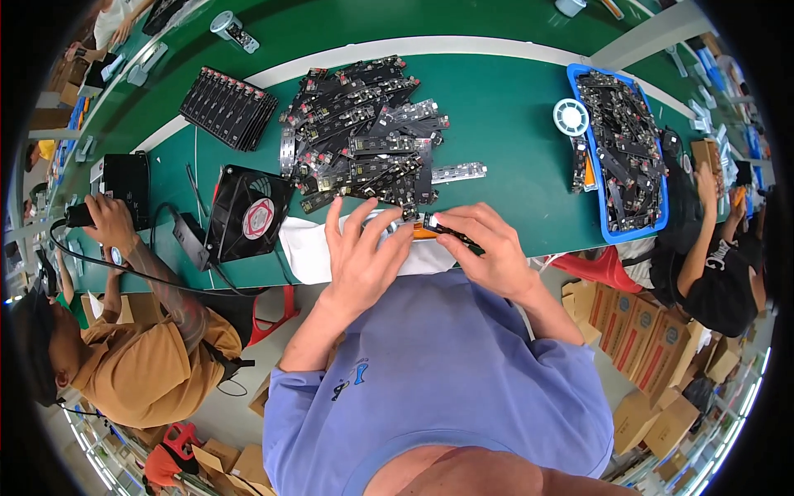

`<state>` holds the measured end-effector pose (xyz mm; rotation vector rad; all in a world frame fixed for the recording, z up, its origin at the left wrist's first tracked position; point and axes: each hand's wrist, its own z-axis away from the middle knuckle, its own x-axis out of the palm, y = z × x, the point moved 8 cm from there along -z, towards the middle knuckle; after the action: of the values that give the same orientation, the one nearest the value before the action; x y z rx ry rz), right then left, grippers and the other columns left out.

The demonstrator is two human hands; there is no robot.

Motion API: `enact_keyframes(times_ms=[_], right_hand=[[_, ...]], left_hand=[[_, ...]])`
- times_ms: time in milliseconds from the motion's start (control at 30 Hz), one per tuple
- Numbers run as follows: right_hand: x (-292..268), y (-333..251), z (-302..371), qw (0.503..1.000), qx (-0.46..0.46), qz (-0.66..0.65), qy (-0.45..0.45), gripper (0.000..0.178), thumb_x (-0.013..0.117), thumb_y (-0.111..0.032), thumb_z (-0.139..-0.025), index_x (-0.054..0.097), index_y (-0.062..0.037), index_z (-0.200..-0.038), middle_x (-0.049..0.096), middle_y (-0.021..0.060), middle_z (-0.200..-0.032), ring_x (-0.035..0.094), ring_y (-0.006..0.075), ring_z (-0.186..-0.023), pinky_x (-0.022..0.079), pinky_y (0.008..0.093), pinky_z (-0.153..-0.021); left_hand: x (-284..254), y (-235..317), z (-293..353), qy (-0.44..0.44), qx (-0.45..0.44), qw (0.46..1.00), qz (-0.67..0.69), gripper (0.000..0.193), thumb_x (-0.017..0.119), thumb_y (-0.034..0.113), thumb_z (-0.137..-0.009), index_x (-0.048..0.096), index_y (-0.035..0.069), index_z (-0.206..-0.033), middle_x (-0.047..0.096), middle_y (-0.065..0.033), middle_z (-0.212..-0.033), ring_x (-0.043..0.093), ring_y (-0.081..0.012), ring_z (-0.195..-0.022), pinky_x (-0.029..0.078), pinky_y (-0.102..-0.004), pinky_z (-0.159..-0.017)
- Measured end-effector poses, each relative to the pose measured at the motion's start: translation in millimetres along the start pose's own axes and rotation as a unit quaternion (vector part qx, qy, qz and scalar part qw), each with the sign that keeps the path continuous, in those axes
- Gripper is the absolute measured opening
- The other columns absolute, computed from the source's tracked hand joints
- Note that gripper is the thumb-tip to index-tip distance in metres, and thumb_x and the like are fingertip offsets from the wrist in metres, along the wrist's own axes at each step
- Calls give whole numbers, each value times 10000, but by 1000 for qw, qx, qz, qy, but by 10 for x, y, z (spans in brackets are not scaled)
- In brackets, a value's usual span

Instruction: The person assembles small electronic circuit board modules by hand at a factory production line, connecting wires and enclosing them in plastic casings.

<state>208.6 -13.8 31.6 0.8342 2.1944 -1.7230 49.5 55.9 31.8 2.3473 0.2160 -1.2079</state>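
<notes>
My right hand point(488, 248) pinches a narrow black circuit board point(465, 240) between thumb and fingers, close to the table's front edge. Beside it my left hand point(364, 260) curls its fingers around a part with an orange strip point(423, 232); most of that part is hidden, and a pale rounded edge shows between the fingers. Just beyond both hands lies a large heap of black circuit boards point(356, 132). One lighter board point(459, 172) sticks out at the heap's right side. A white cloth or sheet point(308, 252) lies beneath the left hand.
A black box fan point(248, 213) and a power adapter point(190, 238) stand left. Behind them is a stack of board panels point(229, 107). At right, a blue tray point(614, 236) holds many boards, with a small round fan head point(571, 117) beside it. Co-workers sit both sides.
</notes>
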Motion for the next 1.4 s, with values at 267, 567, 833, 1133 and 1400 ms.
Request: enact_keyframes(times_ms=[267,567,833,1133,1400], right_hand=[[57,-27,-8,1000,-3,21,-23,282,831,-30,-832,759,1,-1103,749,112,-1083,684,270,-916,567,369,-784],[95,-72,-11,999,-13,46,-19,274,830,-33,-827,761,2,-1090,736,101,-1080,673,274,-933,560,372,-797],[131,-135,-41,999,-11,49,-18,276,830,-31,-819,760,0,-1085,706,96,-1082,655,279,-939,552,376,-793],[168,-149,-103,997,-41,55,-35,258,806,-27,-807,760,13,-1058,702,111,-1072,642,295,-967,556,400,-825],[252,-149,-165,990,-88,77,-76,224,777,-77,-849,761,2,-1058,698,102,-1085,627,289,-1013,526,403,-894]], left_hand=[[33,-30,105,-54,67,996,11,276,796,109,-830,714,84,-1093,654,-88,-1276,564,-341,-1277,399,-626,-1142],[57,-33,125,-75,96,992,19,230,698,93,-842,679,42,-1065,615,-163,-1312,540,-377,-1307,385,-652,-1158],[66,-16,43,-168,80,982,-10,272,671,82,-835,629,48,-1101,580,-177,-1331,508,-414,-1339,361,-643,-1164],[14,-201,-20,-104,-33,975,193,356,809,41,-838,641,27,-1151,644,-156,-1291,563,-377,-1300,437,-524,-1122],[-11,-118,-121,-125,-16,978,164,361,796,42,-853,651,3,-1181,651,-154,-1261,587,-381,-1254,467,-474,-1044]])
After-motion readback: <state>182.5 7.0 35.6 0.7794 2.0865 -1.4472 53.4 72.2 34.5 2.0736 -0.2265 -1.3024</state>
